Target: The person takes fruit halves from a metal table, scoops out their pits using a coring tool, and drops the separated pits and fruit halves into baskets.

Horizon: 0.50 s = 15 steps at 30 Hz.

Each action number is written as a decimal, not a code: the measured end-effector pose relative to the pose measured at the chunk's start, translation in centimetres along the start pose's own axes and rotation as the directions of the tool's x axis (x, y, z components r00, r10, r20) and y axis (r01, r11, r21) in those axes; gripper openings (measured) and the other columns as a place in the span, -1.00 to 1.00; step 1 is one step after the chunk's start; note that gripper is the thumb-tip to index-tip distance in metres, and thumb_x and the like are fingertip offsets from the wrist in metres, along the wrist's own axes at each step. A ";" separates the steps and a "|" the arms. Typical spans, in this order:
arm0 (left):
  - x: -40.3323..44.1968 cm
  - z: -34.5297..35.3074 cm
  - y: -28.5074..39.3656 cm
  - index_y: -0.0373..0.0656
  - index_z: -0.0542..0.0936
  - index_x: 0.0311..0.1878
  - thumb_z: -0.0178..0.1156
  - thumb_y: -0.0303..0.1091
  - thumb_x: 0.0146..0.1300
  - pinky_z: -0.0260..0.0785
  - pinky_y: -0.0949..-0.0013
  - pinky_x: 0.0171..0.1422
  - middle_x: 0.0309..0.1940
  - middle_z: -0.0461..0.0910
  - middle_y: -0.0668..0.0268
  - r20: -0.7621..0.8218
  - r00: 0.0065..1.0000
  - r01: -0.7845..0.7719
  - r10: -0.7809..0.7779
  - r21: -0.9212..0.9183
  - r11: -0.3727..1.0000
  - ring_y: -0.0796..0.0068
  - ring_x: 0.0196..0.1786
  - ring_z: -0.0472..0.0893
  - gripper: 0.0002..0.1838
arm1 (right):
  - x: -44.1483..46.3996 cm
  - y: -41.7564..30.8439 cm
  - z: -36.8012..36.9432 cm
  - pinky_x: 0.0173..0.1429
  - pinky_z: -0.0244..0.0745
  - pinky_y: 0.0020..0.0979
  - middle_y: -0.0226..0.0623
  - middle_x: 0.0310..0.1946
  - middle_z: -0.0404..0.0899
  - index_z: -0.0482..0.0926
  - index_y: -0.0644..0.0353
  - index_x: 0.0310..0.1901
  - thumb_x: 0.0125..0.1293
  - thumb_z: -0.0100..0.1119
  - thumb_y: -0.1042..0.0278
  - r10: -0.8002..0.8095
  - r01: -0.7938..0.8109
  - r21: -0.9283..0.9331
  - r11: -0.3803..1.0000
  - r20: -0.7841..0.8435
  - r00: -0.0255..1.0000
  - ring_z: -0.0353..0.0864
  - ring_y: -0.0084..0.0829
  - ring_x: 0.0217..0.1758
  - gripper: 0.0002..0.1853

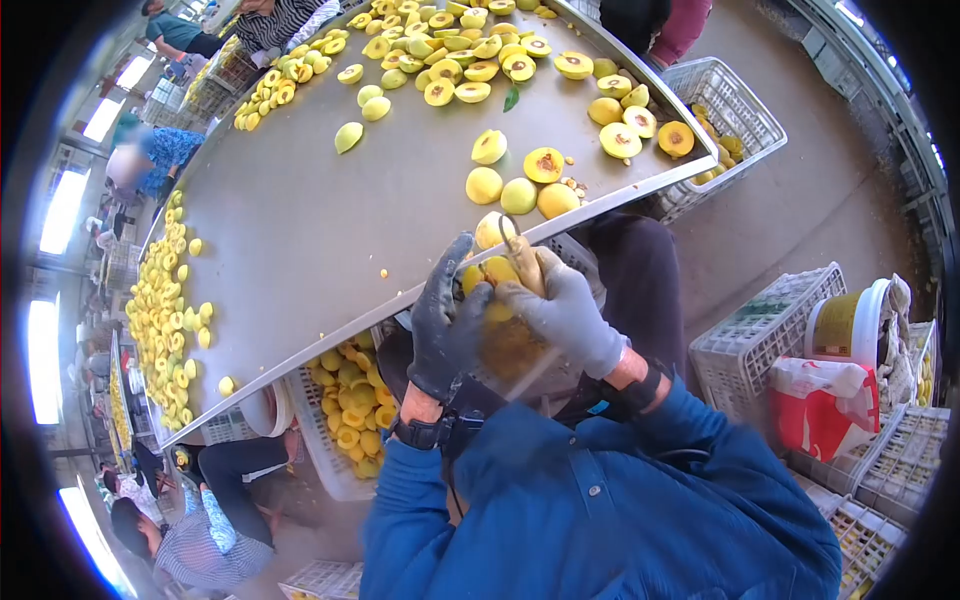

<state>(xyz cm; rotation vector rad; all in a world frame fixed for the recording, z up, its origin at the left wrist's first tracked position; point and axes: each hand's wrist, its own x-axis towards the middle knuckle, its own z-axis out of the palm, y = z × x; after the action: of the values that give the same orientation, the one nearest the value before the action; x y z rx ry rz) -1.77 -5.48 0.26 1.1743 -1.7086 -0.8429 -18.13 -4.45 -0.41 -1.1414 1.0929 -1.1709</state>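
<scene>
My left hand, in a dark grey glove, curls around a yellow peach half just off the table's near edge. In my right hand, gloved in light grey, is a pitting tool with a pale handle and a wire loop at its end. The loop overlaps another peach piece by the metal rim; whether they touch I cannot tell. Several peach halves lie on the table just beyond my hands, some cut side up. Below my hands, a container with yellow fruit is partly hidden.
Piles of halves lie at the table's far side and left end. A crate of peaches stands under the near edge, another crate at the right. A white bucket and more crates stand right. Other people work at left and across.
</scene>
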 end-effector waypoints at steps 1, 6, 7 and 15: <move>-0.2 0.1 0.4 -0.27 0.48 0.24 0.23 -0.60 0.21 0.32 0.22 0.40 0.27 0.47 0.01 -0.036 0.999 0.033 -0.035 -0.042 0.999 0.17 0.34 0.47 -0.51 | -0.5 -0.3 0.2 -0.03 0.51 -0.48 -0.28 -0.18 0.67 0.47 0.36 0.13 0.31 0.27 0.37 -0.033 0.033 -0.065 0.997 -0.004 0.999 0.58 -0.60 -0.13 -0.59; -1.9 1.4 0.5 -0.29 0.56 0.10 0.19 -0.63 0.23 0.34 0.22 0.37 0.18 0.56 0.03 -0.183 0.980 -0.081 0.080 0.003 0.997 0.21 0.28 0.53 -0.65 | -1.3 0.6 0.7 -0.03 0.51 -0.48 -0.28 -0.19 0.67 0.49 0.36 0.11 0.30 0.28 0.38 -0.022 0.023 0.066 0.998 -0.022 1.000 0.57 -0.60 -0.16 -0.60; -2.1 1.7 0.9 -0.30 0.58 0.07 0.19 -0.63 0.23 0.35 0.22 0.36 0.17 0.57 0.03 -0.223 0.971 -0.085 0.085 0.009 0.996 0.21 0.28 0.53 -0.68 | -1.3 0.6 0.7 -0.03 0.51 -0.48 -0.28 -0.19 0.67 0.50 0.36 0.10 0.30 0.28 0.38 -0.023 0.025 0.074 0.997 -0.025 0.999 0.57 -0.61 -0.15 -0.61; -2.8 3.3 0.7 -0.30 0.59 -0.03 0.19 -0.50 0.31 0.38 0.25 0.31 0.26 0.49 0.00 -0.206 0.952 -0.202 0.226 0.131 0.971 0.19 0.30 0.50 -0.81 | -0.7 0.7 0.0 -0.41 0.40 -0.57 -0.40 -0.37 0.61 0.54 0.31 0.03 0.37 0.19 0.31 0.227 -0.209 0.372 0.904 -0.004 0.974 0.48 -0.70 -0.46 -0.70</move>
<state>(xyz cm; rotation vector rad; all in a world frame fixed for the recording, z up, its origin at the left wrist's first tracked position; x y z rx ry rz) -4.60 -2.41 -1.21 1.0857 -1.6772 -0.4743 -18.10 -3.71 -1.12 -0.6829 0.9562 -1.1686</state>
